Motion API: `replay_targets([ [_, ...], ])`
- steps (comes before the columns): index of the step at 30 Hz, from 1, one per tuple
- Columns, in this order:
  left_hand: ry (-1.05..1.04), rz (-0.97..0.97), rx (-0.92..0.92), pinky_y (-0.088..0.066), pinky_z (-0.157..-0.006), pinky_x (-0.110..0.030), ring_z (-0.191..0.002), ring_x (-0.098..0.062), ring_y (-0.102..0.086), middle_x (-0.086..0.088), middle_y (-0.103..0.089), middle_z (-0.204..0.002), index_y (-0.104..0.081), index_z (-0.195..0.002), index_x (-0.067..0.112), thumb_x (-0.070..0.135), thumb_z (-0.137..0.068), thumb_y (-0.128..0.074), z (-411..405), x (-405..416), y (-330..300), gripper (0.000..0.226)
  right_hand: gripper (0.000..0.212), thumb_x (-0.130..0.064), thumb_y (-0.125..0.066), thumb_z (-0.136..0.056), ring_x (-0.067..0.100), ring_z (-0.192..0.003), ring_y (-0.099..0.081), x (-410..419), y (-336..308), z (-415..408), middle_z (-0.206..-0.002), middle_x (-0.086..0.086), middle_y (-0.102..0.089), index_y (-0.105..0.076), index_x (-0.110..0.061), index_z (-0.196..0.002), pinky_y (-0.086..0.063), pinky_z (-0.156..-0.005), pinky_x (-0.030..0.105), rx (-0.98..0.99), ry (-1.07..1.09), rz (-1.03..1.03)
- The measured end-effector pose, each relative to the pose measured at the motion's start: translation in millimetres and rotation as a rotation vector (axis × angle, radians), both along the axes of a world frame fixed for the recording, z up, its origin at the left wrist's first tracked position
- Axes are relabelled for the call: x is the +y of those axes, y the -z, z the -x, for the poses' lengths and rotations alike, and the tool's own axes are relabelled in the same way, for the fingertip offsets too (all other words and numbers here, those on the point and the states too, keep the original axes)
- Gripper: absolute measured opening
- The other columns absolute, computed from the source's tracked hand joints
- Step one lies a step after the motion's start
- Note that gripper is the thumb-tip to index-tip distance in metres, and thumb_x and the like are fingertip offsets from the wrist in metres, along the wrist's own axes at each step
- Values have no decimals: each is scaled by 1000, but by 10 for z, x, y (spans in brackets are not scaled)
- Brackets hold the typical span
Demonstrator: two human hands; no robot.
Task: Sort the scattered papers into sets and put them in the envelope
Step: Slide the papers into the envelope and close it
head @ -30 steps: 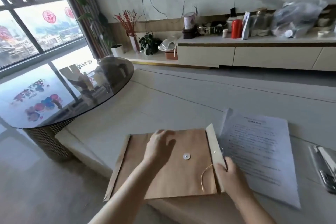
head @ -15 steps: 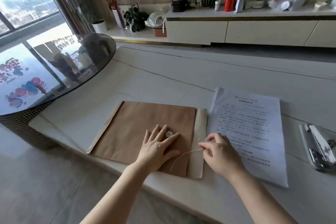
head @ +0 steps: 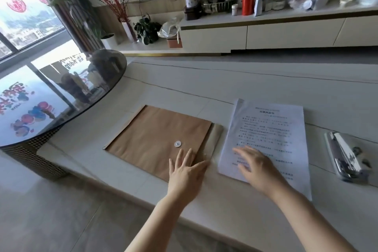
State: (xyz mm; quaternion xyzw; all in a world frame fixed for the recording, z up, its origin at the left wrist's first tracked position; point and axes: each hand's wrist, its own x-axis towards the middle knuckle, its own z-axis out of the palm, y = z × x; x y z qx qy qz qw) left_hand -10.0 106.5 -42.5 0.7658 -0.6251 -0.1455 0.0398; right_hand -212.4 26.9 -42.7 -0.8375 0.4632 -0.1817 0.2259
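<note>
1. Nearest to us, our left hand (head: 187,172) lies flat on the near corner of the brown envelope (head: 157,139). The fingers are straight and a little spread, and they hold nothing. If we lean too hard and slide, we could push the envelope off the near edge of the table (head: 225,206), because that corner is close to the edge.

2. Our right hand (head: 257,168) is over the near part of the papers (head: 272,135). Its fingers are wide and loose, and they hold nothing. It looks a bit blurry, so we cannot tell if it touches the top sheet. If we grab fast, we think we might take only the top sheet, or bend a corner.

3. The papers lie in one pile just right of the envelope. The near corner of the pile reaches close to the table edge. A quick sweep could knock sheets to the floor, and then the sets would get mixed up.

4. The envelope flap (head: 214,141) looks folded open on the side next to the papers. The round button (head: 177,144) sits just past our left fingers. We cannot see the string now. If the opening stays flat, the papers could catch on it and crumple.

5. Farther right lies a clipboard (head: 343,157), well apart from the papers. A wide swing of the right arm could bump it.

6. Far off to the left is a round glass table (head: 61,96). It is not in our way.
</note>
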Motion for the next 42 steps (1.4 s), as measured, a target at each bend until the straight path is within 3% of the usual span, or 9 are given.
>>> replay_targets([
  [6,-54,287,383,-28,-101,-10,-123,-18,-51,-3,-60,-128,-68,-117,12,1,-87,-49,544,-325,-226,37,80,-60,-52,-84,36,-142,-13,-102,-45,622,-153,21,-17,-20,-24,-148,-25,-109,46,501,506,-158],
  [12,-109,79,337,-36,-101,-32,-125,-28,-43,-4,-52,-135,-51,-132,17,10,-85,-41,1026,-691,-229,48,76,-36,-67,-81,29,-125,-42,-125,-74,815,-137,7,-49,-29,-18,-145,-39,-99,34,185,624,-200],
  [19,-110,44,245,-29,-104,-25,-128,-22,-35,2,-44,-143,-44,-141,22,20,-93,-51,1140,-708,-195,48,64,-14,-67,-83,33,-106,-56,-167,-165,935,-110,11,-63,-40,-10,-141,-44,-84,36,-260,725,-245],
  [24,-265,168,367,-34,-107,-32,-127,-26,-43,-10,-47,-140,-48,-137,13,20,-90,-60,1068,-692,-285,49,10,-4,-56,-87,30,-80,-59,-240,-193,1032,-78,7,-61,-64,-5,-92,-38,-61,29,-536,758,-454],
  [28,-702,328,666,-33,-110,-40,-129,-27,-40,-10,-41,-142,-37,-143,12,35,-86,-66,970,-567,-586,68,12,3,-53,-89,25,-72,-55,-245,-252,1088,-78,12,-61,-61,-3,-96,-40,-64,30,-974,802,-712],
  [31,-920,322,1266,-46,-91,-38,-104,-26,-56,-9,-54,-116,-51,-126,5,33,-85,-69,945,-464,-818,54,16,0,-53,-91,24,-69,-55,-212,-289,1022,-82,11,-63,-60,-5,-104,-40,-61,28,-1094,792,-778],
  [34,-846,201,1690,-54,-83,-42,-98,-32,-63,-17,-66,-108,-58,-116,2,10,-88,-63,976,-433,-860,29,18,0,-53,-90,24,-65,-56,-113,-338,924,-82,7,-64,-58,-12,-103,-42,-57,25,-1042,691,-807],
  [37,-874,199,1610,-55,-69,-41,-88,-32,-64,-20,-66,-100,-57,-112,2,-11,-88,-52,1056,-448,-762,28,21,3,-55,-87,29,-70,-62,-16,-288,884,-88,11,-65,-57,-9,-104,-51,-61,33,-837,595,-829],
  [42,-853,204,1391,-53,-78,-45,-76,-29,-63,-14,-67,-84,-60,-93,5,-14,-86,-46,1012,-470,-584,25,32,-12,-63,-85,30,-96,-63,-184,-251,1023,-105,12,-67,-55,-5,-115,-44,-76,34,-250,666,-269],
])
